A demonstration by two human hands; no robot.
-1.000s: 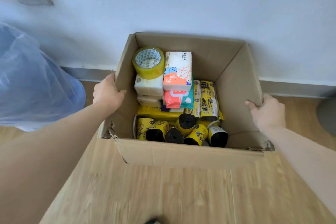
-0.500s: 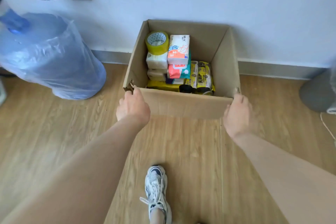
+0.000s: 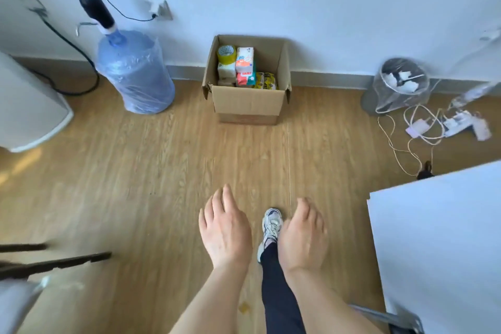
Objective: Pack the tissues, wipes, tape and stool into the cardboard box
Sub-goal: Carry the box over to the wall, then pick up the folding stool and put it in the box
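Both hands, left (image 3: 226,228) and right (image 3: 303,234), are held empty with fingers loosely spread, well apart from the cardboard box (image 3: 246,102) against the wall; tape (image 3: 226,54) and tissues (image 3: 244,59) are seen inside.

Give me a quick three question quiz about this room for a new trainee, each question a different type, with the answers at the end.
1. True or false: the left hand and right hand are both empty.
2. Multiple choice: the box stands (A) against the wall, (B) on the white table, (C) mid-floor.
3. Fill in: the yellow roll at the box's back left is the ____.

Key: 1 true; 2 A; 3 tape.
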